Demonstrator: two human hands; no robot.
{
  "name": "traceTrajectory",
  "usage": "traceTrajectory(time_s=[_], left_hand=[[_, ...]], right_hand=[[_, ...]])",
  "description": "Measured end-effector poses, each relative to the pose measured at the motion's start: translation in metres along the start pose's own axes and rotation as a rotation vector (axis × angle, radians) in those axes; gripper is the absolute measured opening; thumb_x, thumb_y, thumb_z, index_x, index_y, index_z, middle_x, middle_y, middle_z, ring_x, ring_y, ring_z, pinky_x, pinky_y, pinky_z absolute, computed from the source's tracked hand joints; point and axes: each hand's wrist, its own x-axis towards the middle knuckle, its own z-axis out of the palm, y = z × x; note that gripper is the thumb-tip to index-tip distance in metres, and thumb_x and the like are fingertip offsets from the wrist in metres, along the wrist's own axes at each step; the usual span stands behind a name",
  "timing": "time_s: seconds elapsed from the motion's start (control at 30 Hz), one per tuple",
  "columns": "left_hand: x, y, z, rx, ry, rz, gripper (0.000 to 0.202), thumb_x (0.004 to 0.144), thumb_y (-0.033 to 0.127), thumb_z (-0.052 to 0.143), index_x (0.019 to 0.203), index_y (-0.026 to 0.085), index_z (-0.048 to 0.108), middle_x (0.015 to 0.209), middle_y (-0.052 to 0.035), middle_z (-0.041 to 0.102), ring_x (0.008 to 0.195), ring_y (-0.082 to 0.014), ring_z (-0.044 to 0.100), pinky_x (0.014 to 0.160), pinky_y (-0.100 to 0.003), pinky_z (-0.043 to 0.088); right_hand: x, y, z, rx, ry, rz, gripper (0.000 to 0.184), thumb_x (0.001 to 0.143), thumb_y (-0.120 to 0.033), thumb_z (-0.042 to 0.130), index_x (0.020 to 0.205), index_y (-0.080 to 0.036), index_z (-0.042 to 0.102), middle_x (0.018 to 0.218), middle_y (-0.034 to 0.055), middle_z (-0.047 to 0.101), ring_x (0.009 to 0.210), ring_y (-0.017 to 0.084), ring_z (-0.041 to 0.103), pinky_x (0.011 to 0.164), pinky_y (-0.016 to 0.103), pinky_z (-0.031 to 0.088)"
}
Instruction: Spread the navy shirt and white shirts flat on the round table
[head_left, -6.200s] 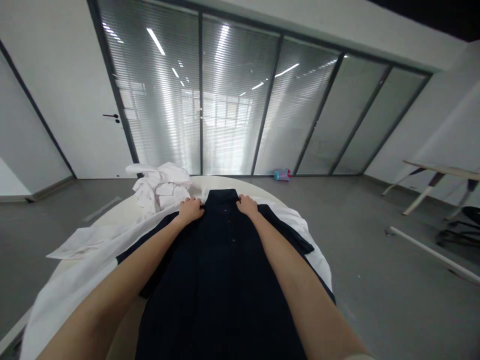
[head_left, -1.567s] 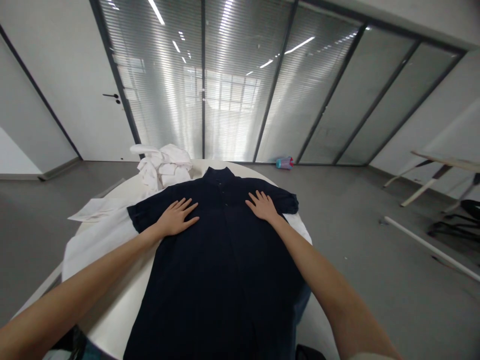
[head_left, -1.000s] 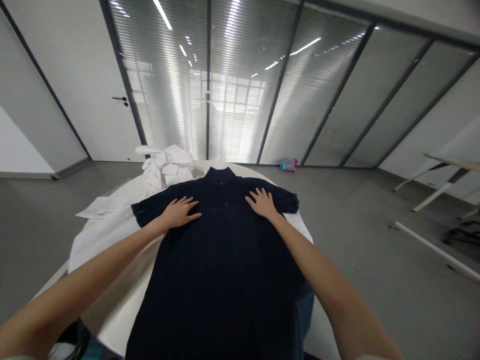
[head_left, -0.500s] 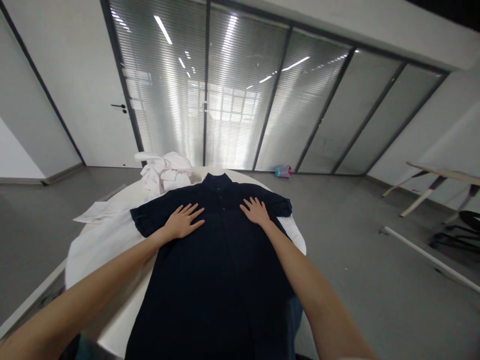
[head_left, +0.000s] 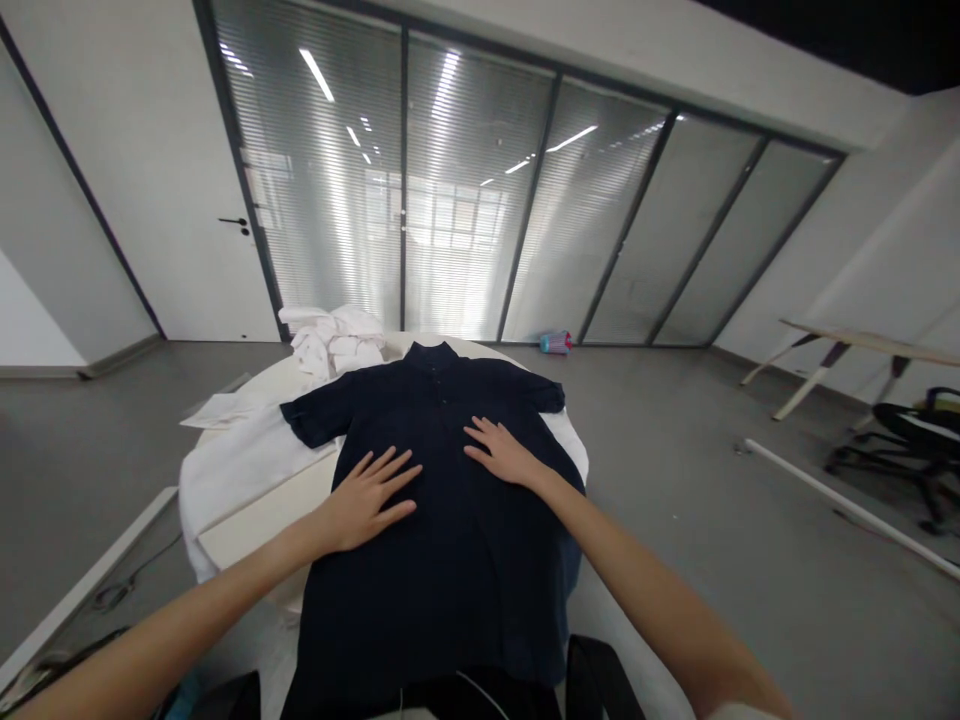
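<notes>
A dark navy short-sleeved shirt lies face up and spread flat on a round white table, collar at the far side. My left hand rests flat on the shirt's left middle, fingers spread. My right hand lies flat on the right chest area, fingers stretched out. Both hands are open and hold nothing. The shirt's hem hangs over the near table edge.
A white cloth lies under the shirt to the left. A pile of crumpled white garments sits at the table's far left. Glass walls with blinds stand behind. A small blue bottle lies on the grey floor; a desk and chair stand right.
Both hands have slid toward me down the shirt from the chest to its middle. The view has pulled back, showing more of the hem and floor.
</notes>
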Motion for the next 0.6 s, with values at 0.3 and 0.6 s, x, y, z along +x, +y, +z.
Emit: traceTrajectory(time_s=[0.3,0.6], left_hand=[[-0.049,0.015,0.012,-0.106,0.028,-0.003,0.061,0.100,0.057,0.042,0.155,0.036,0.030,0.162,-0.0024,0.027,0.150,-0.0302,0.024,0.122,-0.055,0.018],[-0.081,0.034,0.007,-0.295,0.470,-0.080,0.026,0.097,0.038,0.053,0.109,0.023,0.071,0.112,-0.0095,0.069,0.109,-0.0235,0.064,0.098,-0.038,0.049]], right_hand=[[-0.053,0.027,0.008,-0.072,0.142,0.187,0.059,0.101,-0.054,0.037,0.146,-0.018,0.051,0.157,0.0120,0.039,0.148,0.029,0.030,0.121,0.052,0.021],[-0.090,0.018,-0.018,0.558,0.659,0.275,0.044,0.087,-0.058,0.055,0.104,-0.022,0.075,0.101,0.0089,0.075,0.101,0.026,0.068,0.095,0.042,0.052]])
